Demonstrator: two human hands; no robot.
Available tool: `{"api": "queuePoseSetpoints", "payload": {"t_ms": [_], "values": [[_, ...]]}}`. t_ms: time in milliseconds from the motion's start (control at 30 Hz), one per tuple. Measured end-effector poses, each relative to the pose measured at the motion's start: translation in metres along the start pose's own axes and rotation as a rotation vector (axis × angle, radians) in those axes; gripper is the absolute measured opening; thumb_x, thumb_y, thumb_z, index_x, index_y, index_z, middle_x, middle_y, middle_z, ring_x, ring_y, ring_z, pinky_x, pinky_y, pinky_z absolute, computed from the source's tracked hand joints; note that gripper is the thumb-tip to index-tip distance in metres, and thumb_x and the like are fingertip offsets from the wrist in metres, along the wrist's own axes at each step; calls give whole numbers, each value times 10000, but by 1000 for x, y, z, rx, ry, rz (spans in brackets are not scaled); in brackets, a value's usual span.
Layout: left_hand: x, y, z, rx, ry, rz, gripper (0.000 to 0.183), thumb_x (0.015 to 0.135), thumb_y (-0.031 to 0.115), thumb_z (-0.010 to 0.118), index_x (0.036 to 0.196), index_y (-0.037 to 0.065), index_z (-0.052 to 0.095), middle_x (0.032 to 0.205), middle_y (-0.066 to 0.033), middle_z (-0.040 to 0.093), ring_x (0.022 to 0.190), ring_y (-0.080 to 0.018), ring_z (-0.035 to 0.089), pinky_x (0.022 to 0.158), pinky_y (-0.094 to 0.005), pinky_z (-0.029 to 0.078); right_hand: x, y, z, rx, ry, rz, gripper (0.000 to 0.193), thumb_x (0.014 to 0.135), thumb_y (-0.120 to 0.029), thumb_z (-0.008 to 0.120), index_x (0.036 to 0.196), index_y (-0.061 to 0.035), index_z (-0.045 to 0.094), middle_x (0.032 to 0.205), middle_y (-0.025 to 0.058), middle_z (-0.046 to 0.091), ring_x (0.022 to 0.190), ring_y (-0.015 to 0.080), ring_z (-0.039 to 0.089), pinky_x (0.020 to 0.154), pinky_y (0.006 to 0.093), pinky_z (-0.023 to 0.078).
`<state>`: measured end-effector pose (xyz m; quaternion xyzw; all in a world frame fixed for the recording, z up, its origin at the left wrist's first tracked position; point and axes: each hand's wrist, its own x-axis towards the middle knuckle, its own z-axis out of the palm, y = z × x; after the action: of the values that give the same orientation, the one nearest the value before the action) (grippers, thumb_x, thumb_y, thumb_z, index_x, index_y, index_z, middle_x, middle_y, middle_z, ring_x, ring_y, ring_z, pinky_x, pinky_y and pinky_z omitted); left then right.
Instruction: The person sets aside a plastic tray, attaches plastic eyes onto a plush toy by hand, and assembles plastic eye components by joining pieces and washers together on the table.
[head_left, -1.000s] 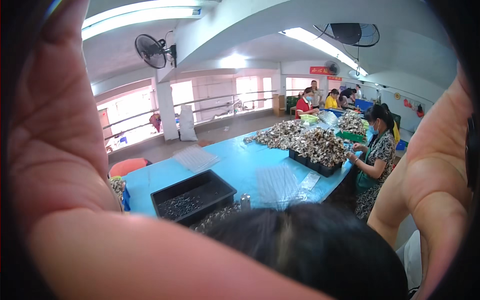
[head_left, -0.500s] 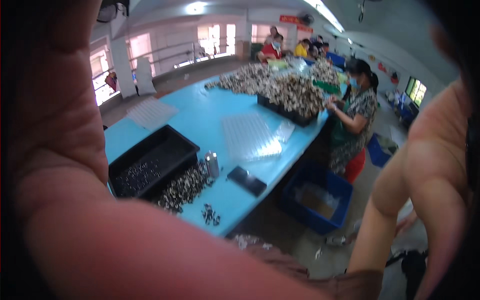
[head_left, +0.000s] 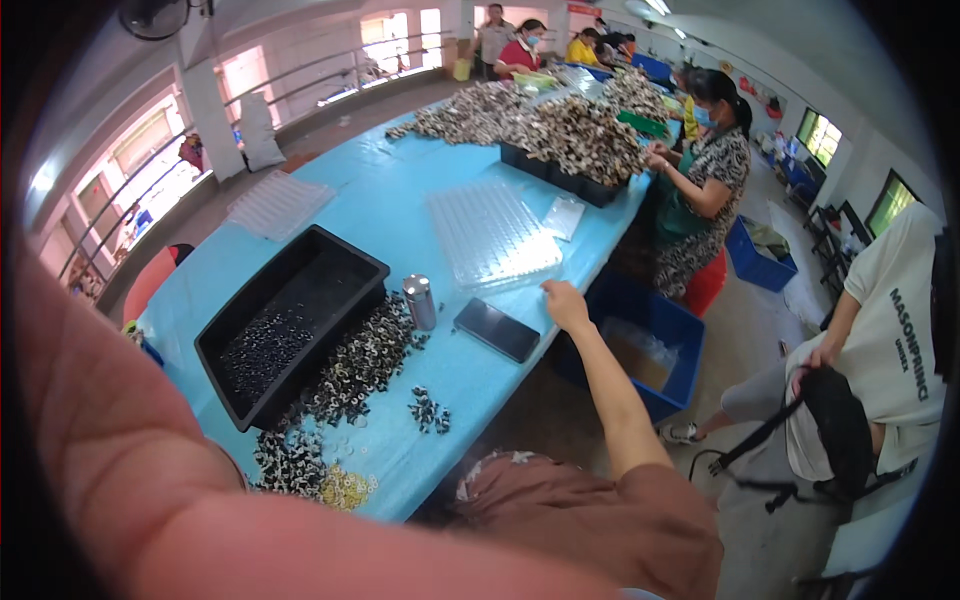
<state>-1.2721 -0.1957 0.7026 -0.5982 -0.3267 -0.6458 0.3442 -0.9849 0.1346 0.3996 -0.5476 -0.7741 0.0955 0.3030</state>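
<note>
My left hand (head_left: 200,490) looms blurred and very close along the lower left; its fingers cannot be made out. At the table's near edge is my right hand (head_left: 567,304), its fingers bent together; whatever they may hold is hidden. It lies just beside the near corner of a clear ribbed plastic tray (head_left: 485,235) and right of a dark phone (head_left: 497,330). A metal can (head_left: 419,302) stands left of the phone. Beyond my left hand, a black bin (head_left: 320,270) holds small dark pieces, with black-and-white ring-like parts (head_left: 360,365) heaped alongside and yellowish rings (head_left: 345,487) nearer.
Another clear sheet (head_left: 280,205) lies on the blue table (head_left: 390,190). Farther along, heaped parts (head_left: 575,140) fill black trays beside a masked co-worker (head_left: 710,180). A blue crate (head_left: 650,360) stands below the edge. At right, a person in white (head_left: 880,350) has a black bag (head_left: 838,425).
My right hand has left its place close before the camera and is now at the table edge. My left hand has shifted lower left, uncovering more table, bin and ring-like parts.
</note>
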Motion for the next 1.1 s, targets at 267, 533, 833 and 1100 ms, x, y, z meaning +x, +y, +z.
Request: {"api": "queuePoseSetpoints", "payload": {"t_ms": [267, 533, 833, 1100], "values": [[-2, -5, 8, -92, -136, -52, 815, 875, 449, 585, 1474, 76, 178, 1420, -241, 371, 1329, -386, 371, 1129, -532, 269, 93, -55, 22, 1064, 141, 1264, 786, 742, -397, 778, 1380, -90, 435, 1284, 273, 486, 1149, 376, 532, 880, 581, 481], [-169, 37, 61, -592, -110, -1090, 628, 799, 32, 579, 1383, -31, 356, 1381, -172, 444, 1321, -297, 387, 1134, -416, 236, 126, -117, 39, 1057, 798, 1394, 603, 703, -189, 702, 1131, 163, 463, 1090, 305, 574, 938, 393, 628, 802, 452, 532], [-248, -34, 212, -317, -934, -849, 628, 819, 170, 627, 1360, -32, 382, 1432, -309, 310, 1367, -421, 278, 1122, -463, 252, 130, -9, 54, 1918, 523, 836, 513, 832, -218, 375, 1284, -22, 517, 1262, 177, 572, 1169, 388, 531, 1013, 570, 377], [-266, -163, 331, 288, -499, -1440, 871, 780, 293, 707, 1440, -14, 228, 1430, -320, 303, 1303, -438, 368, 1061, -446, 361, 90, -56, 48, 2061, 207, 1020, 596, 808, -219, 493, 1376, -65, 398, 1424, 152, 377, 1337, 354, 338, 1085, 592, 245]]}}
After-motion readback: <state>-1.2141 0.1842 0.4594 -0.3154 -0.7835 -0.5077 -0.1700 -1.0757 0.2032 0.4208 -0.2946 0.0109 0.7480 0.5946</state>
